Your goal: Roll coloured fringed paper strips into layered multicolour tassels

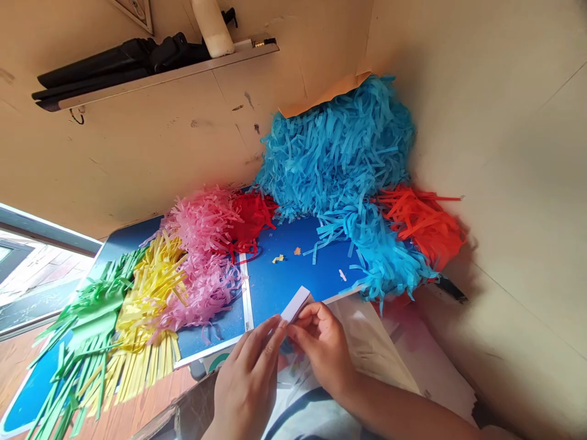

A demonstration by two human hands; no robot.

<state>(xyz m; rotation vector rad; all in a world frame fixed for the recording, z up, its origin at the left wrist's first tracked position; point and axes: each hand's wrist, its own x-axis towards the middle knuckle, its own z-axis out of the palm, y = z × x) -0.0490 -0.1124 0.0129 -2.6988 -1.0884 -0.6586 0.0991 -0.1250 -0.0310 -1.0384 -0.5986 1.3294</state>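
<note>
White paper strip (296, 304) sits pinched between both hands just over the near edge of the blue bench (298, 275), slanting up and away from the fingertips. The left hand (247, 379) has its grip closed on the strip's lower end, thumb and forefinger pressed together, and the right hand (323, 342) closes on the same end from the other side, its fingers curled around the strip; the two hands touch at the fingertips.

Just beyond the grip lies the only bare stretch of bench, a blue patch with a few small paper scraps (278, 258) scattered on it. A pale seam (247, 293) between two bench panels runs toward the near edge just left of the grip. Left of that seam, pink fringe (202, 256), yellow fringe (147, 293) and green fringe (87, 330) cover the surface and hang over its near edge. Far beyond the grip a tall heap of blue fringe (339, 146) leans into the wall corner, with dark red fringe (250, 214) to its left and orange-red fringe (422, 223) to its right, both against the heap. A tail of blue fringe spills to the bench edge right of the grip. Below the hands, white sheets (367, 348) lie off the bench edge.
</note>
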